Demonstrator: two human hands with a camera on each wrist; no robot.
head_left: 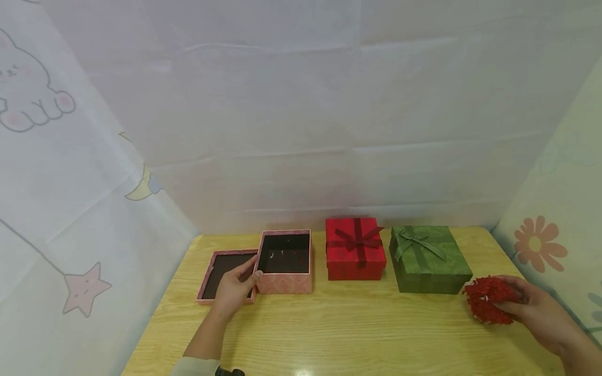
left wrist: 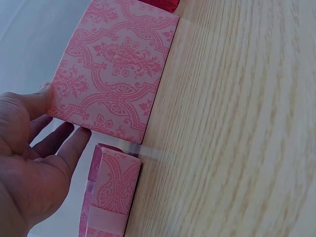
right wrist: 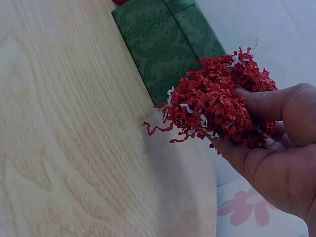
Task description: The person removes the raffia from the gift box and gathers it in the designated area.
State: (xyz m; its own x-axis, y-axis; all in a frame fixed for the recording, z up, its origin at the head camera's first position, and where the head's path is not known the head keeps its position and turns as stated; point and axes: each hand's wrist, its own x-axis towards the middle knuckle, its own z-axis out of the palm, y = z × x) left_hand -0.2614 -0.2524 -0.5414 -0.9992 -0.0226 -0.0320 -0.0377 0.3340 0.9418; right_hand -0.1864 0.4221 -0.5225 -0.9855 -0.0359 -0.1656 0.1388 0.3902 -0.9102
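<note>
- Right hand, lower right, grips red crinkle paper: likely light, springy; best cupped whole.
- Left hand, lower left, holds pink gift box: probably stiff.

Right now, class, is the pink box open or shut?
Open: you can see into the pink box; its lid lies beside it.

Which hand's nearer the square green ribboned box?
Right hand: just right of the green box, gripping crinkled red paper shreds. Left hand: far left, touching the open pink patterned box.
</note>
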